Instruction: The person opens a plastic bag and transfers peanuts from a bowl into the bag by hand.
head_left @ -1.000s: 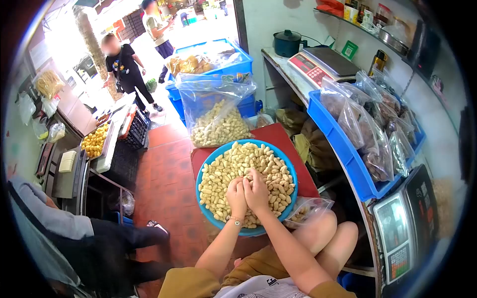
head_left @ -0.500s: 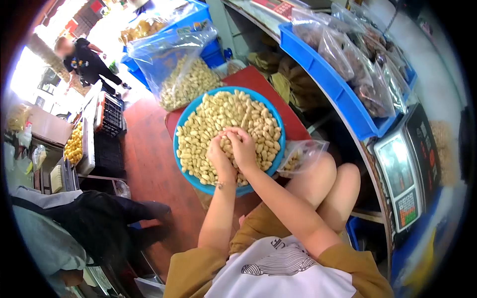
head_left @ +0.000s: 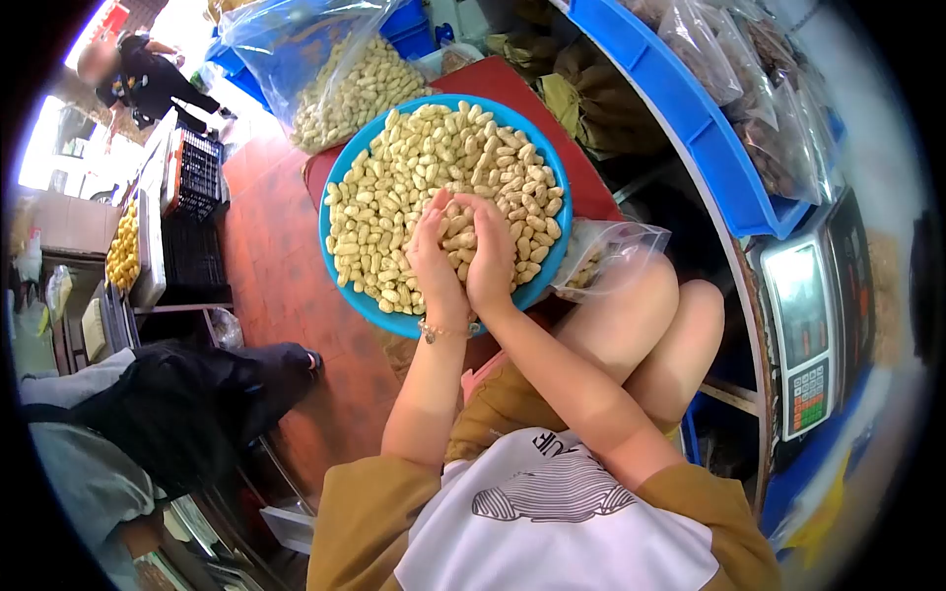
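Note:
A round blue basin (head_left: 332,281) full of unshelled peanuts (head_left: 394,197) stands in front of my knees. My left hand (head_left: 434,264) and my right hand (head_left: 490,258) are cupped together over the heap, wrists close and fingertips nearly meeting at the far side. Between the palms lies a small pile of peanuts, enclosed by both hands. The undersides of the hands are hidden, so how deep they sit in the heap cannot be seen. Beside the basin, near my knee, is a small clear zip bag (head_left: 616,258) with some peanuts in it.
Behind the basin leans a large clear bag (head_left: 296,49) of peanuts. A red board (head_left: 507,84) lies under the basin. At right are a blue tray (head_left: 690,128) of bagged goods and a digital scale (head_left: 810,315). One person (head_left: 148,79) stands far left; another (head_left: 187,424) is nearer.
My hands have parted slightly into a wider cup, showing more peanuts between the palms. The view has shifted, so the basin appears higher. The nearer person's leg has moved.

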The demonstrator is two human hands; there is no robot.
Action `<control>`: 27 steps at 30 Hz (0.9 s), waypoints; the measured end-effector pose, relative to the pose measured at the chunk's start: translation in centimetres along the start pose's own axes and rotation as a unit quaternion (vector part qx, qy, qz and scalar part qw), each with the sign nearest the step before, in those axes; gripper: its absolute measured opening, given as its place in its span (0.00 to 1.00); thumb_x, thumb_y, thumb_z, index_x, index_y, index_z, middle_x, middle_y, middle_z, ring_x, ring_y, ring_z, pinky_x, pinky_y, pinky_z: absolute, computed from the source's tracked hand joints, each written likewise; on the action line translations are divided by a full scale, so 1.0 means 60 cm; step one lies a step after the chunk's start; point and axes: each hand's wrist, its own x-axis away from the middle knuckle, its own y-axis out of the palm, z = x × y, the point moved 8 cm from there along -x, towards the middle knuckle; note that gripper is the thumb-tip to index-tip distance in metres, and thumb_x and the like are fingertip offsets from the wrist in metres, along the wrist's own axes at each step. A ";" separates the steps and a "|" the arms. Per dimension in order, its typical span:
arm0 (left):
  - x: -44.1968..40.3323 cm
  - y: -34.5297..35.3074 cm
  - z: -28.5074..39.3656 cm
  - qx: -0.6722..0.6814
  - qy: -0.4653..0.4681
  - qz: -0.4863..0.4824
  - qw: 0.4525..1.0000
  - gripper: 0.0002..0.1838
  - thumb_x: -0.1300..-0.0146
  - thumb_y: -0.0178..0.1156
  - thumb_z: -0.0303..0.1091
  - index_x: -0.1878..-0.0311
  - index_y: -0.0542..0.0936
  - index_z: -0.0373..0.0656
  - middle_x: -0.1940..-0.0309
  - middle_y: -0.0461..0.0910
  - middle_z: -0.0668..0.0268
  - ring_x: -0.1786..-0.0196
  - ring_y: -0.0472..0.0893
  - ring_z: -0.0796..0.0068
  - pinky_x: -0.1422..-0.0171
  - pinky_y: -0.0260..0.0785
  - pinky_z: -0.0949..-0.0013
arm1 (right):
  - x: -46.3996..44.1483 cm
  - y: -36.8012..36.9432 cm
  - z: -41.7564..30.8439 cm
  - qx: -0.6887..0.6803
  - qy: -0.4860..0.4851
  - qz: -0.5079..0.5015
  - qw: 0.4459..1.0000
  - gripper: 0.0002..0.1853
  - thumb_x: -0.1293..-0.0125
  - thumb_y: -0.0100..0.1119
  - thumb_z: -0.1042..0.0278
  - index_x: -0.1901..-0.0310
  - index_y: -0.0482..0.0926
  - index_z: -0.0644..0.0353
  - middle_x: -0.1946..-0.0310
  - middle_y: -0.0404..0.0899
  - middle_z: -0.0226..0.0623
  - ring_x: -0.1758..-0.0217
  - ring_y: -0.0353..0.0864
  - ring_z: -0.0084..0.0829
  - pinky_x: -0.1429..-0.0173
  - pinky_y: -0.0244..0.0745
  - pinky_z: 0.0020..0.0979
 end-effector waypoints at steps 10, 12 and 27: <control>0.033 0.014 -0.008 0.233 -0.062 -0.016 0.970 0.26 0.31 0.45 0.43 0.39 0.74 0.33 0.43 0.77 0.56 0.41 0.78 0.60 0.32 0.70 0.57 | -0.007 -0.009 0.043 -0.206 0.144 0.034 0.967 0.20 0.30 0.40 0.63 0.51 0.79 0.66 0.51 0.80 0.38 0.47 0.78 0.29 0.38 0.72 0.31; 0.027 0.012 -0.015 0.235 -0.065 -0.017 0.970 0.26 0.31 0.46 0.44 0.39 0.74 0.34 0.41 0.76 0.56 0.39 0.76 0.61 0.31 0.69 0.57 | -0.006 -0.007 0.042 -0.245 0.164 0.041 0.955 0.18 0.31 0.41 0.69 0.55 0.82 0.67 0.51 0.82 0.39 0.48 0.79 0.28 0.37 0.71 0.30; 0.025 0.021 -0.011 0.290 -0.091 0.006 0.953 0.26 0.30 0.47 0.41 0.33 0.69 0.38 0.38 0.74 0.60 0.35 0.73 0.63 0.28 0.65 0.58 | -0.020 0.002 0.038 -0.170 0.109 -0.024 0.979 0.18 0.31 0.42 0.73 0.50 0.81 0.70 0.49 0.82 0.41 0.46 0.79 0.30 0.37 0.72 0.30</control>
